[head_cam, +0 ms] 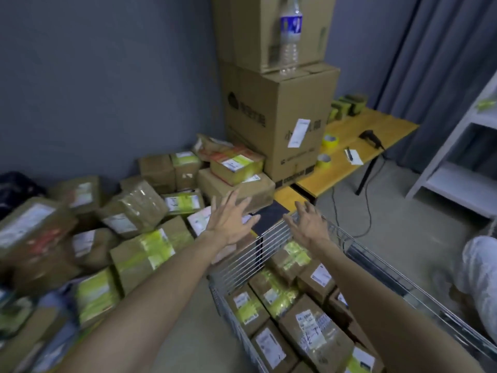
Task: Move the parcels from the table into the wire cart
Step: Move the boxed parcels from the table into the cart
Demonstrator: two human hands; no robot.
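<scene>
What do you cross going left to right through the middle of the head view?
Parcel pile → left hand → right hand → black table leg → white shelf unit.

open gap above wire cart (271,246), parcels (145,251) left

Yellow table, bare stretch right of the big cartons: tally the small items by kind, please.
Yellow tape rolls: 2
Black handheld scanner: 1
Paper slip: 1
Total: 4
Green stack at the back: too blurred to count.
</scene>
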